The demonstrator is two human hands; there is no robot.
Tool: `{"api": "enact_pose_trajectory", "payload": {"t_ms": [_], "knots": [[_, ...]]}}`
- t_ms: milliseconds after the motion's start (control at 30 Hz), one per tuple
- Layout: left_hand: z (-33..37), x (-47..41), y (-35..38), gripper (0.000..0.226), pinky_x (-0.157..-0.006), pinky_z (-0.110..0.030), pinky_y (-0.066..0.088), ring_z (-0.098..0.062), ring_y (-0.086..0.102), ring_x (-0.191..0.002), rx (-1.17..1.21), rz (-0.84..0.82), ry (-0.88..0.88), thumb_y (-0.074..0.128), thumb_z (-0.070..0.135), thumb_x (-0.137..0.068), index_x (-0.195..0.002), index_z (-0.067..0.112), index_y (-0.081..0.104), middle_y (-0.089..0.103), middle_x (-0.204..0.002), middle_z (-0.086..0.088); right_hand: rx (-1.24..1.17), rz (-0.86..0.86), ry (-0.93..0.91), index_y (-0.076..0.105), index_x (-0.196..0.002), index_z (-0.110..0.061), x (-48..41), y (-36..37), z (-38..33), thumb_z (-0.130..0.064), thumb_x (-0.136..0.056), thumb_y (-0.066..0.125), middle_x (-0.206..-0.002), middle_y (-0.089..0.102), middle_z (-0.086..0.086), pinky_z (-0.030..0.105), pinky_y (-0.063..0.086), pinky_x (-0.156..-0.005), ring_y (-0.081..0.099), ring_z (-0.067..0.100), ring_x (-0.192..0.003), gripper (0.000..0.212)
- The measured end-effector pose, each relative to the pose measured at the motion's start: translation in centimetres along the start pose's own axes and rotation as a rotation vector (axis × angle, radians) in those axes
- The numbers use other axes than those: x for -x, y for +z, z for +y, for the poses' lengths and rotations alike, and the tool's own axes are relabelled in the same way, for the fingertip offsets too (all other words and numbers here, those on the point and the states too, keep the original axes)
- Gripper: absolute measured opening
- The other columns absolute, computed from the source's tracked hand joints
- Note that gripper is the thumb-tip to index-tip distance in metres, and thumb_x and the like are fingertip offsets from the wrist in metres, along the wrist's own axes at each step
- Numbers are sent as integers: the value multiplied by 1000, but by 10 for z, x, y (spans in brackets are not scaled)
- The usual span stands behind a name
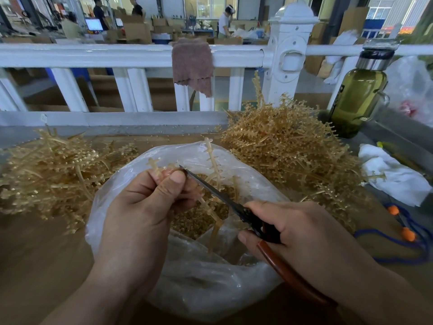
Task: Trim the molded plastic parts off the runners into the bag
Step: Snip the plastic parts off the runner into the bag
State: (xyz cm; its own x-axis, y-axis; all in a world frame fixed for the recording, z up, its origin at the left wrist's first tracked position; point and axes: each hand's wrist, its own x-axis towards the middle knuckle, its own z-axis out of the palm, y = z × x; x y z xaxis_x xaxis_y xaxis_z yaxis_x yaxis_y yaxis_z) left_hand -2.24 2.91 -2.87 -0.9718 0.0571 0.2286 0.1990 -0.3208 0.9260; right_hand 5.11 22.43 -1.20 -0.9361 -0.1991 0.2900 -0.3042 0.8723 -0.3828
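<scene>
My left hand pinches a branch of a translucent amber runner over the open clear plastic bag. Another branch of the runner sticks up behind the bag's far rim. My right hand grips scissors with reddish-brown handles; the dark blades point up-left, the tip right by my left thumb and the pinched branch. Small amber parts lie heaped inside the bag. How far apart the blades are is hard to tell.
Amber runner piles lie left and right of the bag on the brown table. A green bottle, white cloth and blue cord with orange beads sit at right. A white railing with a brown rag runs behind.
</scene>
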Motion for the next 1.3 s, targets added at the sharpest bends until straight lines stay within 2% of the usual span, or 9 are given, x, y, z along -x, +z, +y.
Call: {"api": "enact_pose_trajectory", "payload": {"t_ms": [167, 500, 600, 800, 933, 1067, 1300], "knots": [[0, 0, 1, 18, -66, -23, 58, -14, 68, -70, 5, 1, -9, 65, 26, -80, -68, 18, 76, 71, -71, -5, -21, -8, -2, 62, -81, -27, 0, -2, -1, -52, -88, 51, -56, 47, -19, 13, 34, -51, 54, 4, -55, 27], [-4, -2, -1, 17, -67, -26, 59, -15, 68, -71, -10, -7, -8, 67, 31, -77, -69, 20, 77, 71, -72, -3, -19, -21, 10, 59, -78, -27, -1, -3, 0, -49, -86, 54, -56, 47, -18, 14, 33, -52, 55, 6, -57, 24], [-4, -1, -1, 17, -67, -25, 59, -14, 67, -71, 1, -8, -15, 67, 30, -77, -71, 18, 77, 71, -73, -4, -35, -21, 10, 51, -74, -35, -1, -4, -2, -45, -87, 59, -53, 44, -20, 12, 33, -51, 53, 2, -54, 18], [-4, -2, -1, 16, -63, -23, 58, -14, 68, -68, 43, -10, -35, 66, 26, -79, -72, 17, 77, 70, -71, -5, -66, -39, 14, 51, -74, -36, -1, -3, -2, -48, -87, 57, -53, 46, -18, 13, 35, -51, 55, 5, -55, 19], [-5, -5, -5, 6, -62, -26, 58, -20, 71, -69, -24, -2, 14, 70, 14, -88, -84, 9, 70, 71, -74, -9, -34, -51, 8, 53, -77, -33, -2, -2, 2, -56, -85, 55, -57, 49, -14, 18, 34, -51, 53, 9, -57, 25], [-7, -5, -8, 19, -66, -28, 59, -22, 73, -73, -106, -2, 84, 60, 24, -94, -79, 19, 71, 73, -77, -7, -27, -40, 14, 47, -78, -38, -1, -3, 4, -63, -82, 45, -58, 46, -17, 18, 34, -53, 52, 5, -59, 26], [-8, -3, -8, 16, -67, -28, 60, -21, 73, -73, -155, -8, 135, 61, 28, -94, -84, 19, 70, 73, -77, -7, -12, -35, 12, 62, -91, -31, 0, -2, 6, -65, -82, 43, -64, 53, -14, 22, 39, -53, 54, 7, -62, 39]]}}
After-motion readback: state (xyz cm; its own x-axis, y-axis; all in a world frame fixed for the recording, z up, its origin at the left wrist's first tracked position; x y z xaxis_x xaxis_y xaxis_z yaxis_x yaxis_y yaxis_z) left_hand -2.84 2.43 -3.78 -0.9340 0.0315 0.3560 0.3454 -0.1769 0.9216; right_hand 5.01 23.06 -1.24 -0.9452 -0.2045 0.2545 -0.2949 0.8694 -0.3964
